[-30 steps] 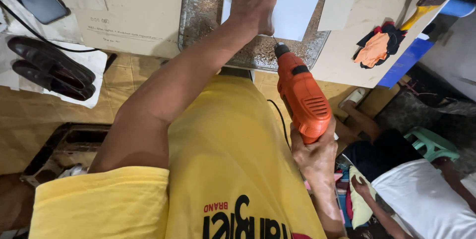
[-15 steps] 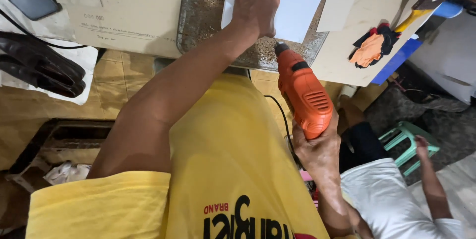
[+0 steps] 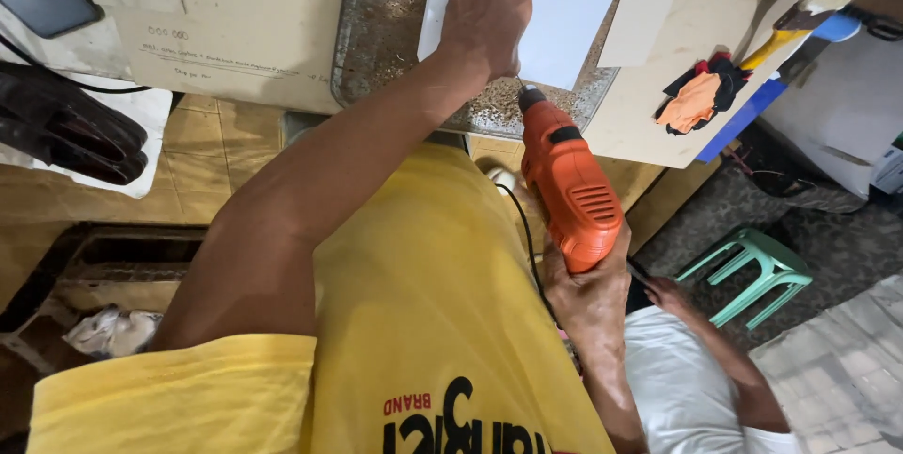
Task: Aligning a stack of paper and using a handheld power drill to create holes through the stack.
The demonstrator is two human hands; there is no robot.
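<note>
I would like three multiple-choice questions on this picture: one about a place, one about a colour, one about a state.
1. Where does the left hand rest?
A. on the white sheet
B. on the green stool
C. on the black shoes

2. What colour is the drill?
A. blue
B. orange
C. grey

3. How is the drill held?
A. lying loose on the floor
B. gripped by the right hand
C. hanging from a hook

Answers: 1 A, the fist presses on the sheet; 2 B, its body is orange; 3 B, the fingers wrap round its handle.
</note>
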